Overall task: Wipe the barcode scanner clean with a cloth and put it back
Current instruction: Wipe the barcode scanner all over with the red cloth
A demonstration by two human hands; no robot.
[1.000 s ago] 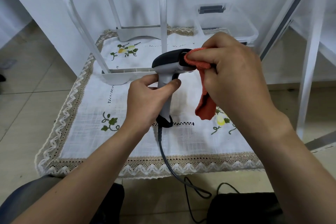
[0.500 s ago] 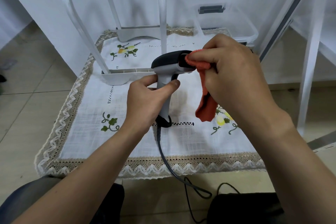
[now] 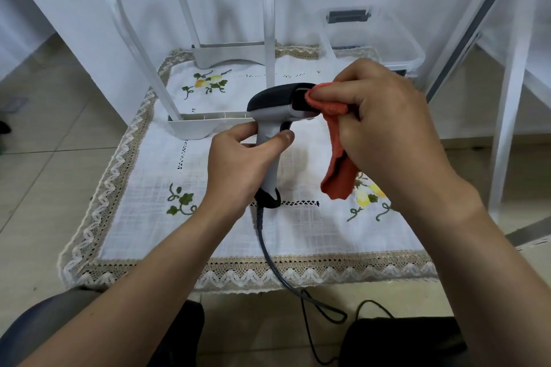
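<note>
Barcode scanner (image 3: 277, 104): upright above the embroidered tablecloth (image 3: 149, 217).
Left hand (image 3: 238, 164): fingers curled round its grey handle.
Right hand (image 3: 384, 125): fingertips pinched the orange cloth (image 3: 338, 176) against the scan window.
Wiping: light, even strokes seemed best, with the handle braced.

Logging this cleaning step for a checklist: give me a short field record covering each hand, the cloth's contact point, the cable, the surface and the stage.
left hand: holds the barcode scanner by its grip
right hand: pinches the red cloth against the scanner's front window
cable: runs from the grip's base over the near table edge
surface: embroidered white tablecloth
stage: wiping; scanner not yet put back
</note>
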